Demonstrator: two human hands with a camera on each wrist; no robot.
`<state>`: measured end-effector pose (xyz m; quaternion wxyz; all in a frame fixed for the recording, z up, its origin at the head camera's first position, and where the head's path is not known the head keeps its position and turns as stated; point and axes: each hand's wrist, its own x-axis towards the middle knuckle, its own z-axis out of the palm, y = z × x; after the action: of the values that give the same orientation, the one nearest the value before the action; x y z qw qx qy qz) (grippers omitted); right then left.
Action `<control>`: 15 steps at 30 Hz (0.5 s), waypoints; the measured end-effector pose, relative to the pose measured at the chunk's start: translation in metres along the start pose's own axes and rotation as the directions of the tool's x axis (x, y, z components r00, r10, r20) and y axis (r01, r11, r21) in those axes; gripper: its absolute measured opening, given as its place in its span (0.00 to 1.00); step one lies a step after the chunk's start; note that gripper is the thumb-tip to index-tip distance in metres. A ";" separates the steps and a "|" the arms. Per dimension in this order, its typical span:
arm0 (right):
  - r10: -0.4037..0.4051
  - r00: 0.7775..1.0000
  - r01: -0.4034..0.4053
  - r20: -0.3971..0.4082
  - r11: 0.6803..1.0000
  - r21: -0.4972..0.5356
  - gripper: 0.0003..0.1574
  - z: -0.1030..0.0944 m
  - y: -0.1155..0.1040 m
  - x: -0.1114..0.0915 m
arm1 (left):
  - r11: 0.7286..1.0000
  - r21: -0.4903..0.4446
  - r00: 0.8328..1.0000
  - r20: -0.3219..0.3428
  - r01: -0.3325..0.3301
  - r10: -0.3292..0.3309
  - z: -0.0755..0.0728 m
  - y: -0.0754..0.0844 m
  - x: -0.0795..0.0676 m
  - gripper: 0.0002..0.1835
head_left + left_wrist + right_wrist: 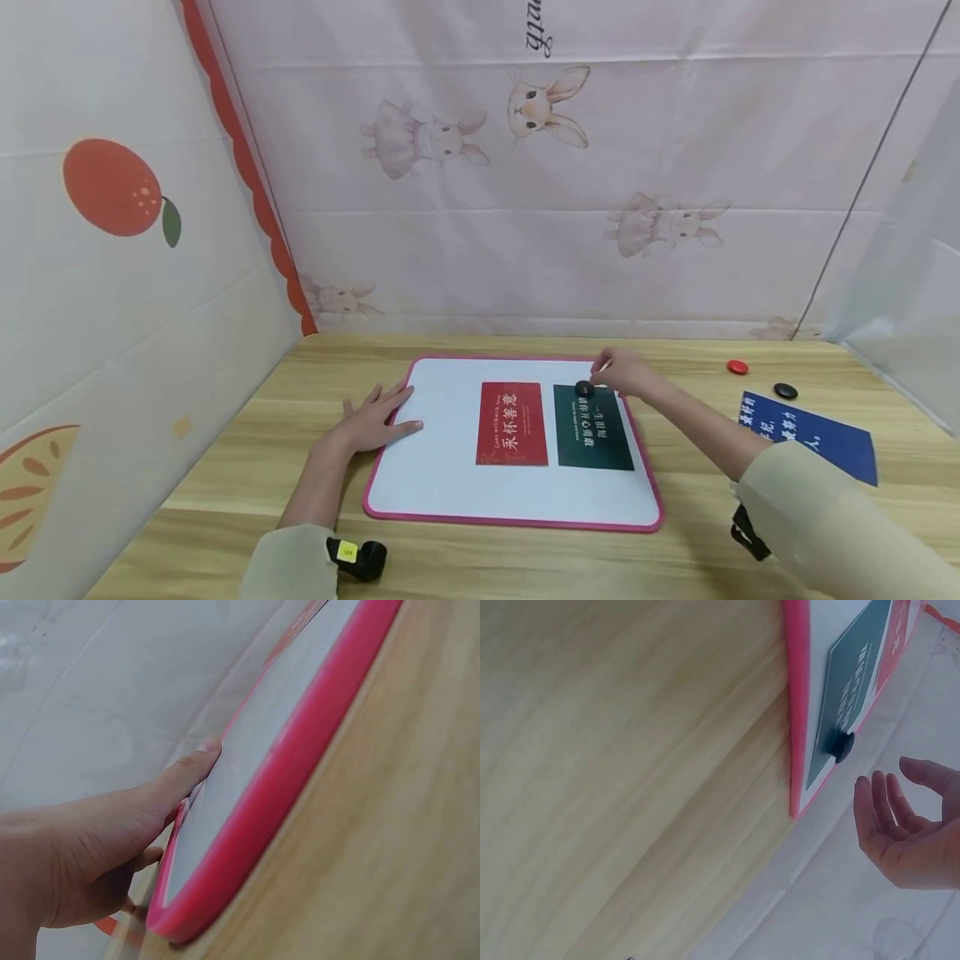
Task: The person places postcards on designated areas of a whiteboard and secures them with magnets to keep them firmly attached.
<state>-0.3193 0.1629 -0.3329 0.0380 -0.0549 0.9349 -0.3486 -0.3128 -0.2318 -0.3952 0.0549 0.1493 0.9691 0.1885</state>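
Note:
A whiteboard with a pink rim (442, 492) lies on the wooden table. A red card (513, 423) with white writing lies on it, and to its right a dark green card (594, 429). On the green card's far edge sits a round black magnet (584, 388). My right hand (624, 372) hovers beside that magnet; the right wrist view shows a gap between the magnet (843, 747) and the loosely bent fingers, which hold nothing. My left hand (372, 422) rests with fingers spread across the board's left rim, its thumb (202, 756) on the white surface.
To the right of the board a blue card (825, 442) with white writing lies on the table, partly behind the right sleeve (817, 500). Beyond it are a second black magnet (785, 391) and a red one (737, 367). Printed curtains (480, 267) stand behind and left.

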 end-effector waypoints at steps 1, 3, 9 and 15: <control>0.002 1.000 -0.002 -0.006 1.000 -0.011 0.12 -0.002 0.002 -0.001 | 1.000 -0.002 1.000 -0.002 -0.001 0.001 0.000 0.000 0.000 0.43; 0.006 1.000 -0.007 -0.015 0.999 -0.037 0.12 -0.006 0.006 -0.002 | 1.000 -0.002 1.000 -0.005 -0.003 0.003 0.000 -0.001 0.000 0.43; 0.006 0.999 -0.011 -0.047 0.993 -0.115 0.12 -0.018 0.018 -0.006 | 1.000 -0.002 1.000 -0.006 -0.004 0.004 0.000 -0.001 0.000 0.43; -0.024 0.998 0.011 -0.062 0.979 -0.205 0.11 -0.031 0.030 -0.010 | 1.000 0.001 1.000 -0.005 -0.003 0.003 0.000 0.000 -0.001 0.43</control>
<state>-0.3150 0.2063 -0.3289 -0.0007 -0.0556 0.9660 -0.2523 -0.3121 -0.2324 -0.3952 0.0520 0.1501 0.9691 0.1886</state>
